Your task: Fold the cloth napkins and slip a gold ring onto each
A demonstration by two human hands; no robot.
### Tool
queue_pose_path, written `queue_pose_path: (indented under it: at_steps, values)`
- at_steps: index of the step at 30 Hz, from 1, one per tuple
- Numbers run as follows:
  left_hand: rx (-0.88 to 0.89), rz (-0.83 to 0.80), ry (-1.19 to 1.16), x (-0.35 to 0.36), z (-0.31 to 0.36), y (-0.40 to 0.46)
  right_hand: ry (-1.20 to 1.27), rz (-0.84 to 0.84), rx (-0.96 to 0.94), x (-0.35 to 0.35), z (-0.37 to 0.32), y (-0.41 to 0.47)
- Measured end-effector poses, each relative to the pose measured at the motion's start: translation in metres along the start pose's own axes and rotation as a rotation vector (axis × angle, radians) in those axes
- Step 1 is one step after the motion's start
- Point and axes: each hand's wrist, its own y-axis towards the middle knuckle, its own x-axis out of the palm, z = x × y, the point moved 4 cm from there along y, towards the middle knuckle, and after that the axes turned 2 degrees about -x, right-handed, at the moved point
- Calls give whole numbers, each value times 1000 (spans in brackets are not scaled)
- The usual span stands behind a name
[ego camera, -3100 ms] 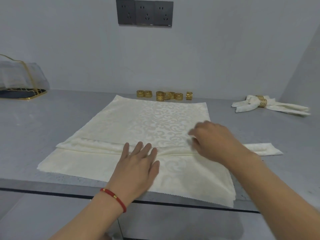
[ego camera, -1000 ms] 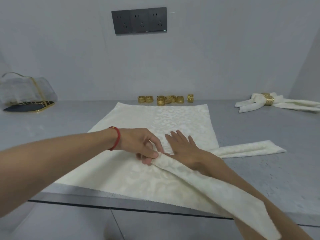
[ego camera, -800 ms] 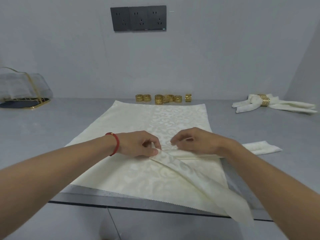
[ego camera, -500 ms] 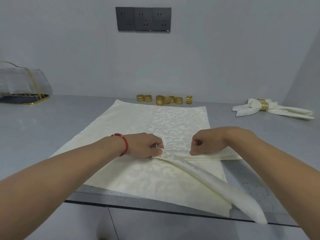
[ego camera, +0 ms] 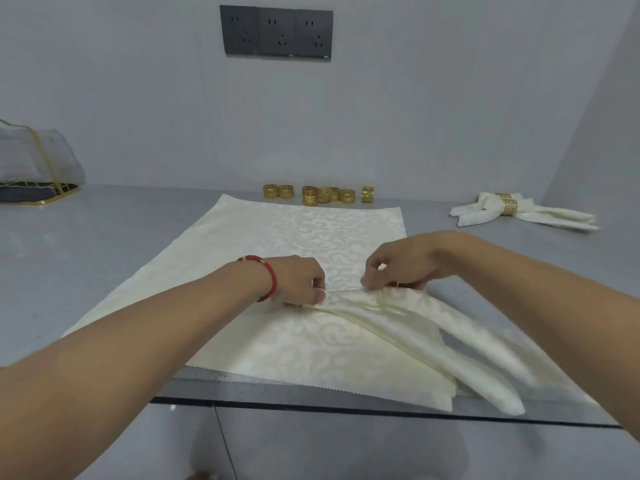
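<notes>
Cream damask is what you're working with right now: a long folded napkin strip (ego camera: 408, 327) bent into a V on top of the flat stack of napkins (ego camera: 277, 271) spread over the grey counter (ego camera: 104, 244). Your left hand (ego camera: 301, 280) is pinching the bend of the strip, thumb and fingers curled tight on the fabric, red bracelet (ego camera: 266, 275) sitting on that wrist. Your right hand (ego camera: 401, 263) is working just beside it, fingertips curled down and gripping the same fold from the other side. Both tails of the strip are trailing away from the fold toward the counter's front edge, and the tips are hanging slightly past the stack's serrated near hem.

Beyond the stack's far edge, the loose gold rings (ego camera: 318, 195) are sitting in a row against the wall. Off to the right of the stack, well apart, a finished napkin (ego camera: 540, 216) is lying with its gold ring (ego camera: 506, 204) already on. Far left of the stack a mesh cover (ego camera: 34, 161) with gold trim is resting on the counter. Above the rings, a dark outlet panel (ego camera: 277, 32) is sitting on the wall.
</notes>
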Motion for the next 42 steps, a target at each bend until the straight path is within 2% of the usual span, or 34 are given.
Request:
queue_pose_path:
  at_steps: [2,6,10,14,25,28,34,42]
  values:
    - [4,-8,-18,0,-2,2,283,-113,2,-4,7,-10]
    - [15,-28,-46,-1,-4,8,339,-209,-168,-1,14,-20]
    - [-2,-70,-97,-1,-6,10,288,-50,-274,8,14,-10]
    - [-13,-103,-168,-3,-8,10,72,120,-264,12,11,8]
    - [-52,-214,-304,-22,-7,11,-155,257,-287,2,-3,29]
    - [-68,-190,-332,-23,-6,16,-203,252,-271,-6,-2,39]
    - [-105,-147,-557,-10,-9,20,-187,257,-266,-12,1,48]
    - [-154,-19,-685,-9,-19,31,-107,418,-334,3,3,55]
